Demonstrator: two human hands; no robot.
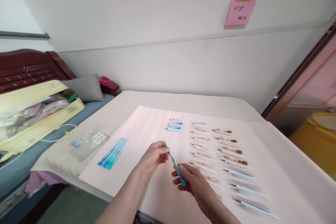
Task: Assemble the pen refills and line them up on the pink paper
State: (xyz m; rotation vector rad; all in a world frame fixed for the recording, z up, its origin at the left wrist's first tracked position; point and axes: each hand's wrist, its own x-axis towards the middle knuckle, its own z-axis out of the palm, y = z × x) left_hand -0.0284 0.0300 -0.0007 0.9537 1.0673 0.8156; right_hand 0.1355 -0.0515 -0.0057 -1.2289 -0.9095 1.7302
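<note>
A slim white-and-teal pen (173, 161) is held between my two hands above the pink sheet (147, 117). My left hand (156, 154) pinches its pointed upper end, and my right hand (187, 178) grips it near the teal lower end. On the sheet to the left lies a row of blue and teal pens (114, 153). Beyond my hands, a few blue-and-white pens (173, 128) lie apart. To the right are two columns of pens, one with pinkish prints (201, 140), the other with brown-printed and greyish ones (231, 151). My right hand and forearm hide part of the nearer pinkish ones.
An open plastic bag (90, 143) and a white cable (56, 140) lie on the bed-like surface at left. Beyond them are a yellow case (70, 106) full of packets and a grey pillow (85, 87). A pink note (240, 11) is taped to the wall. A yellow bin (315, 140) stands right.
</note>
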